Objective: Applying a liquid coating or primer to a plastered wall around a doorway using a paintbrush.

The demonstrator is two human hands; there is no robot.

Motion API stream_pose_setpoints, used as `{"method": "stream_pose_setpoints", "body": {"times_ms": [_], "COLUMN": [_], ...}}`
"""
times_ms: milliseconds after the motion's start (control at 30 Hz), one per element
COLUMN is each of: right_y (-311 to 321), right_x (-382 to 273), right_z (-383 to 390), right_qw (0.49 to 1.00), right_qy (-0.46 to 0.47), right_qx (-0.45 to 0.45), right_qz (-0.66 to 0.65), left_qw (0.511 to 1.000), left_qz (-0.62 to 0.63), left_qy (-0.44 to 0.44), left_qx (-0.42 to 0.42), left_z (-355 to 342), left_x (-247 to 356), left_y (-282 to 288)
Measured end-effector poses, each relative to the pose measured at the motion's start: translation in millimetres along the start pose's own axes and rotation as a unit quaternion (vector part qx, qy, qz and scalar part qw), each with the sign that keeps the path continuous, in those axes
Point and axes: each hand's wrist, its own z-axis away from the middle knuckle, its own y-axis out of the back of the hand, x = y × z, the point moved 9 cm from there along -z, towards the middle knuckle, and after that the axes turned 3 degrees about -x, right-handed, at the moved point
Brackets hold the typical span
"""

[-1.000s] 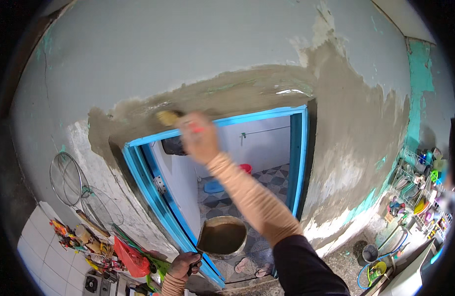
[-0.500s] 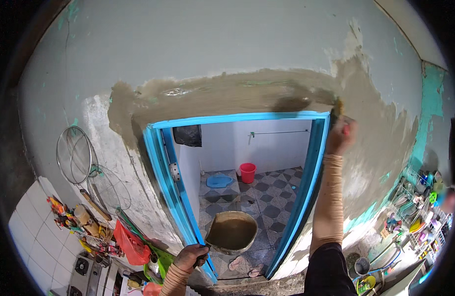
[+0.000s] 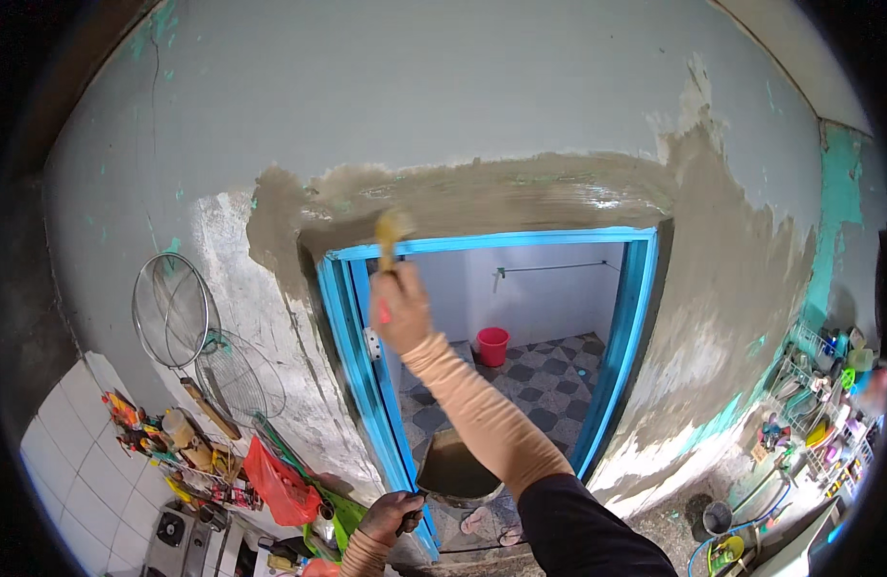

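My right hand [image 3: 401, 310] grips a paintbrush [image 3: 390, 233] with a yellowish head and a bit of red at the handle. The brush is up against the wet grey-brown cement band [image 3: 520, 200] above the doorway, near its left end, and is blurred by motion. Low in the doorway, my left hand [image 3: 390, 521] is closed round the dark handle of a pan [image 3: 451, 473]. Murky brown liquid showed in the pan earlier; my right forearm now hides its right side. A blue door frame [image 3: 535, 238] borders the opening just below the band.
Wire strainers [image 3: 171, 310] hang on the left wall above a cluttered shelf, a red plastic bag [image 3: 275, 481] and a stove [image 3: 169, 529]. Through the doorway stands a red bucket [image 3: 492, 346] on patterned tiles. At right is a loaded dish rack [image 3: 823, 413].
My right hand has swept the brush leftward along the band from the frame's upper right corner to near its upper left. My left hand still holds the pan. The view has shifted slightly.
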Motion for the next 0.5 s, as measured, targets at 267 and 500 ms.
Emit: {"method": "stream_pose_setpoints", "body": {"times_ms": [267,500], "right_y": [29,237], "right_x": [59,139], "right_z": [-3,-6], "right_qw": [0.947,0.985], "right_qy": [-0.124,-0.101], "right_qx": [-0.007,0.088], "right_qz": [-0.296,-0.11], "left_qw": [1.0,1.0], "left_qz": [0.02,0.01], "left_qy": [0.006,-0.001], "left_qx": [-0.003,-0.017], "left_z": [9,5], "left_x": [-6,-1], "left_y": [15,11]}}
